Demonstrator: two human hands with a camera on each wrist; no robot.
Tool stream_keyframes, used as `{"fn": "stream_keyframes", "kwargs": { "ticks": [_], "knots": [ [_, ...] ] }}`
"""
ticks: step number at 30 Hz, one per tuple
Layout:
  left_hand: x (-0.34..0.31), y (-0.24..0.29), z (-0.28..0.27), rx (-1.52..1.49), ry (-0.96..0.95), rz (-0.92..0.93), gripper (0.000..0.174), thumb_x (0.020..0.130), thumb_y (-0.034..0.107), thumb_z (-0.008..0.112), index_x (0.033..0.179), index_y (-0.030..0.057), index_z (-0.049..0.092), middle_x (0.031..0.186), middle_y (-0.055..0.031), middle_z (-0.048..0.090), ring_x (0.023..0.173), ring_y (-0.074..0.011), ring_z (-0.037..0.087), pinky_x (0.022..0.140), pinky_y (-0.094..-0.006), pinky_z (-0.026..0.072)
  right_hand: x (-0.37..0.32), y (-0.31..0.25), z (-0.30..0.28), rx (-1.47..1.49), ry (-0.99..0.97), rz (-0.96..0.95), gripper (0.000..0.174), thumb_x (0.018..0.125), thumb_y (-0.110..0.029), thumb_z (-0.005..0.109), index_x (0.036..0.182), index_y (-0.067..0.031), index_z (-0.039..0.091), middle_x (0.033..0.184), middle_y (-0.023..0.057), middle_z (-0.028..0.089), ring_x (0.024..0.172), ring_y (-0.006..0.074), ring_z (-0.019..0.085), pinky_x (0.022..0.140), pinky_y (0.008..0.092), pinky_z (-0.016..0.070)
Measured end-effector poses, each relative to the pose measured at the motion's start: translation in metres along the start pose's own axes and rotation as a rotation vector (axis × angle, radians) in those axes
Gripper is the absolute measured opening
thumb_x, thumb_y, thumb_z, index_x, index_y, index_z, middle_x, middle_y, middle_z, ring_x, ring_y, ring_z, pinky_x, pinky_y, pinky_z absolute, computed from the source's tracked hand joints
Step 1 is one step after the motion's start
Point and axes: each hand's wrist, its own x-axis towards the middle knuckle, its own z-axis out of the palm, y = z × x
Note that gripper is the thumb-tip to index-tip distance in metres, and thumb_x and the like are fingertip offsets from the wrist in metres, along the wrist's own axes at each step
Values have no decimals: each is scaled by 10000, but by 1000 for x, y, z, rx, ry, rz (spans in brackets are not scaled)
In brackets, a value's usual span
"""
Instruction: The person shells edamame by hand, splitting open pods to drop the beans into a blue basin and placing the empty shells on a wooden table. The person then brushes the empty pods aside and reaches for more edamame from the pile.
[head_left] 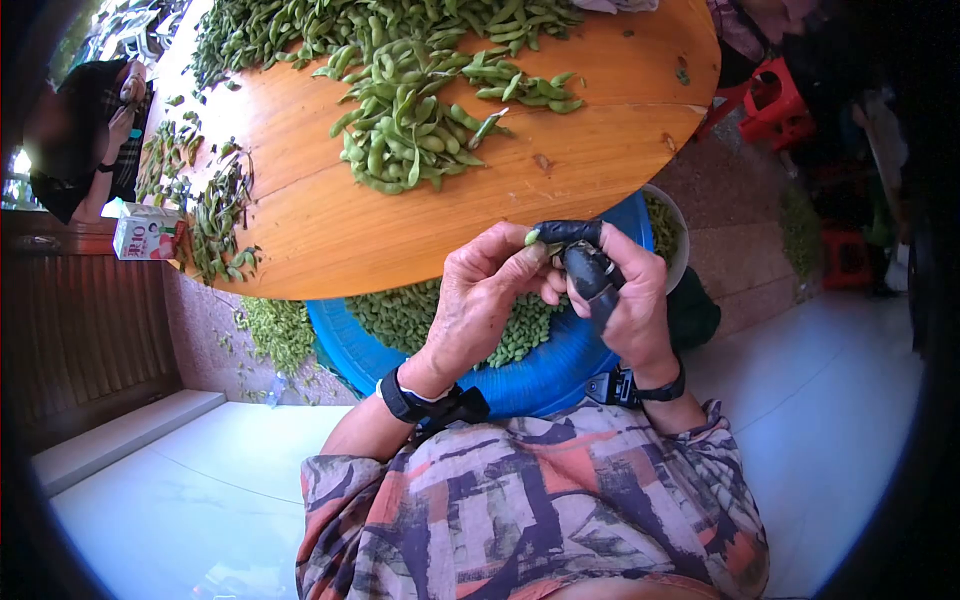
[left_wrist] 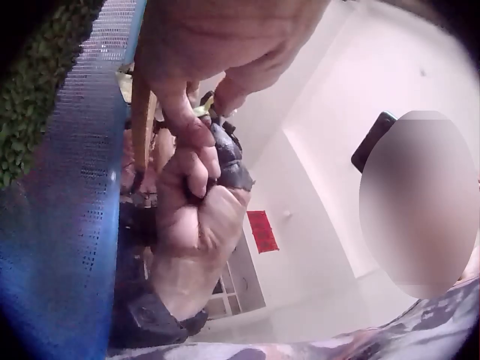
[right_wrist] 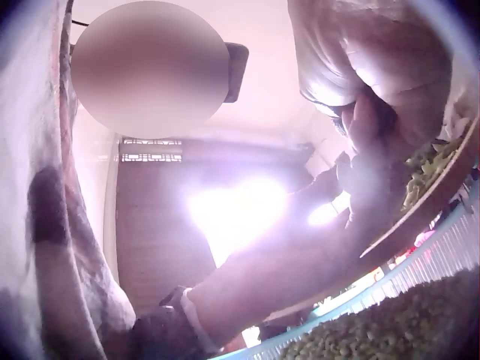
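Note:
My left hand (head_left: 470,290) and right hand (head_left: 640,300) meet over a blue basket (head_left: 335,345) of shelled green beans (head_left: 390,315). Between their fingertips is a small green soybean pod (head_left: 532,237), mostly hidden by the fingers. My left thumb and index finger pinch it; the right fingers grip it from the other side. Black coverings (head_left: 575,233) wrap the right thumb and index finger. In the left wrist view, a pale green bit of the pod (left_wrist: 202,110) shows where the hands meet. The right wrist view hides the pod behind the hands.
Heaped soybean pods (head_left: 410,130) lie on the round wooden table (head_left: 300,200) just ahead. A drink carton (head_left: 146,232) stands at its left edge, near another person's arm (head_left: 105,165). A pale bowl (head_left: 680,235) sits right of the basket. Green husks (head_left: 277,335) litter the floor; red stools (head_left: 775,105) stand right.

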Motion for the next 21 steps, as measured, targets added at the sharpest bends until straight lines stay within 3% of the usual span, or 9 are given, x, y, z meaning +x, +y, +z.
{"fn": "stream_keyframes", "kwargs": {
  "ticks": [2,3,6,7,11,13,14,16,21],
  "knots": [
    [-1,2,0,-38,8,-3,135,984,86,539,1029,-25,602,915,-109,674,739,-148,639,690,-260,527,1,1,-7,632,-132,255,213,949,-88,514,1100,39,595,715,-13,547,571,15,464,479,169,348],
    [-1,5,1,-63,7,-18,132,989,89,528,1027,-20,592,916,-114,671,738,-155,642,682,-260,531,4,9,-12,806,-196,285,286,947,-110,520,1162,75,560,770,16,556,540,7,411,447,156,312],
    [0,4,-4,-160,-36,-19,130,998,100,513,1023,-12,573,918,-122,663,746,-168,649,668,-262,536,9,11,-13,1085,-143,467,339,938,-118,538,1211,82,546,825,33,556,514,3,365,432,143,292],
    [1,4,-6,-230,-78,-5,131,1002,108,508,1023,-8,564,920,-125,658,755,-175,653,663,-263,539,10,15,-14,1124,-170,443,383,935,-132,547,1253,81,528,868,49,561,511,0,347,433,135,293],
    [2,7,-6,-296,-109,24,138,1006,121,504,1019,-5,560,930,-125,648,773,-183,656,659,-264,540,10,17,-11,1064,-87,449,376,942,-145,553,1246,76,536,810,25,551,512,0,339,434,140,293],
    [0,8,-5,-259,-73,21,128,998,105,515,1036,-8,563,945,-116,644,797,-181,654,676,-270,541,8,18,-9,866,-137,273,396,958,-210,567,1247,60,545,741,-20,522,526,-4,358,454,144,307],
    [0,7,-3,-261,-73,20,128,998,105,515,1036,-8,563,945,-116,644,797,-181,654,676,-270,541,7,16,-10,865,-136,274,396,958,-210,567,1247,60,545,741,-20,522,526,-4,358,454,144,307],
    [-1,6,-1,-210,-37,60,118,977,70,544,1053,-14,577,958,-97,640,812,-168,641,700,-271,530,5,9,-10,572,-107,229,478,940,-339,616,1233,36,569,727,-52,533,560,-8,415,486,147,340],
    [-2,6,-2,-147,-17,63,126,944,22,575,1061,-18,600,967,-74,631,826,-148,623,717,-268,513,3,2,-8,400,-75,230,554,871,-420,692,1221,-1,594,822,-54,606,626,-18,486,536,140,387]
  ]
}}
